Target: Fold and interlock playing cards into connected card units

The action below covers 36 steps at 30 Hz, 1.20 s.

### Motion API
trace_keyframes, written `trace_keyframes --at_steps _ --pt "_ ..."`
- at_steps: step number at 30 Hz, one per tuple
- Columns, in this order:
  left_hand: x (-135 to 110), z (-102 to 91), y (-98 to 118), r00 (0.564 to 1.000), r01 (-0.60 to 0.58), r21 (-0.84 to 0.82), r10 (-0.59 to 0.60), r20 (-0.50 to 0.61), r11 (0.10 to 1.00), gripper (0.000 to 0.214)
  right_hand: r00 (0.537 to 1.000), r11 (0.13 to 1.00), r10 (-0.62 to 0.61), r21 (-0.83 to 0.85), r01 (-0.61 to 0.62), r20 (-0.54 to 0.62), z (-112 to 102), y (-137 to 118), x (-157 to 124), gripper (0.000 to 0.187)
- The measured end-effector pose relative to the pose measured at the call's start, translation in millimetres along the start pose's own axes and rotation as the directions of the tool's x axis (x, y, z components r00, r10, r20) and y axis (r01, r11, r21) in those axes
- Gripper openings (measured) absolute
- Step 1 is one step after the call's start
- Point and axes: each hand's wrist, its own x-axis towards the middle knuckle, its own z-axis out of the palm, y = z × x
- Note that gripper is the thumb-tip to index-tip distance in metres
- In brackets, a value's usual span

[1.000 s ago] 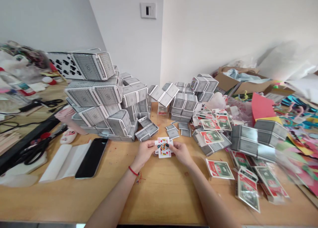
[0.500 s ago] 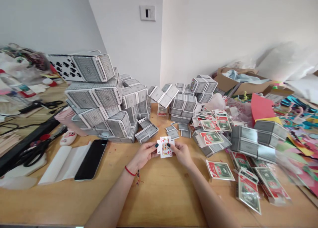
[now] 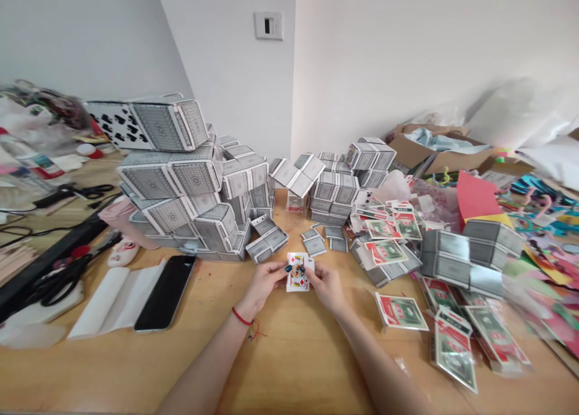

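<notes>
Well — thin rectangular cards (image 3: 297,284), pinched, wooden table (image 3: 294,348)

Room is offered between the table's (image 3: 289,361) near edge and the held cards (image 3: 296,285); toward the far edge, passage is blocked at left by the tall card stack (image 3: 174,177), and toward the near right corner by packets (image 3: 453,350)

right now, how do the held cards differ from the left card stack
The held cards show printed faces, the card stack mostly grey backs. The held cards are flat, the card stack boxy and bigger. Left hand and right hand grip the held cards; the card stack stands on the table. Both consist of playing cards.
</notes>
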Motion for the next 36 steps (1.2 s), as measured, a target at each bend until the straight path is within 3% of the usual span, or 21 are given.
trace_keyframes --at_steps 8,13,17,22,29,36 --pt "0.5 3.8 -0.4 0.984 -0.027 0.038 0.033 -0.176 0.999 0.027 0.993 0.97 0.068 0.225 -0.088 0.097 6.6 0.5 -1.0 0.034" --pt "1.4 6.8 -4.6 0.955 -0.115 0.148 0.15 -0.257 0.982 0.019 0.99 0.956 0.11 0.264 -0.131 0.092 7.4 2.0 0.6 0.038" --pt "2.5 10.4 -11.5 0.921 -0.204 0.321 0.292 -0.256 0.925 0.018 0.991 0.951 0.111 0.28 -0.129 0.078 8.0 3.7 1.7 0.038" --pt "0.4 17.8 -16.8 0.824 -0.291 0.608 0.516 -0.233 0.739 0.017 0.993 0.964 0.097 0.243 -0.109 0.061 10.4 3.7 2.0 0.039" --pt "1.5 15.2 -24.6 0.827 -0.184 0.799 0.53 -0.189 0.572 0.032 0.995 0.973 0.078 0.215 -0.088 0.057 9.0 -0.9 1.2 0.034" --pt "2.8 9.8 -25.2 0.809 -0.253 0.81 0.574 -0.122 0.529 0.034 0.99 0.983 0.052 0.168 -0.074 0.134 4.5 -4.7 2.6 0.037"
